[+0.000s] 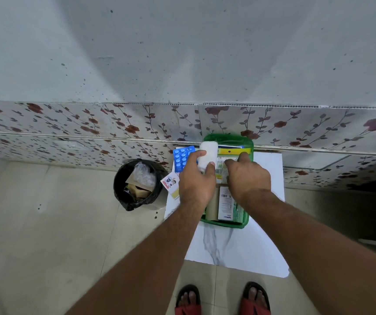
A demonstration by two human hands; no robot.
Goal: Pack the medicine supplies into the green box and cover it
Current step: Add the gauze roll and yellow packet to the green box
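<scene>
Two hands work over the green box [244,225] on the white tabletop [239,253]. The left hand [196,180] has its fingers [199,153] wrapped round a white bandage roll [208,155], poised at the box's far end, likely seeking a gap. The right hand [248,176] presses packets [221,169] down inside, fingers curled, probably making room. A blue blister pack [182,156] waits just beside the box.

My one head camera looks steeply down from well above my two forearms, facing the far wall [182,53]; my feet [222,298] show at the near edge.
</scene>
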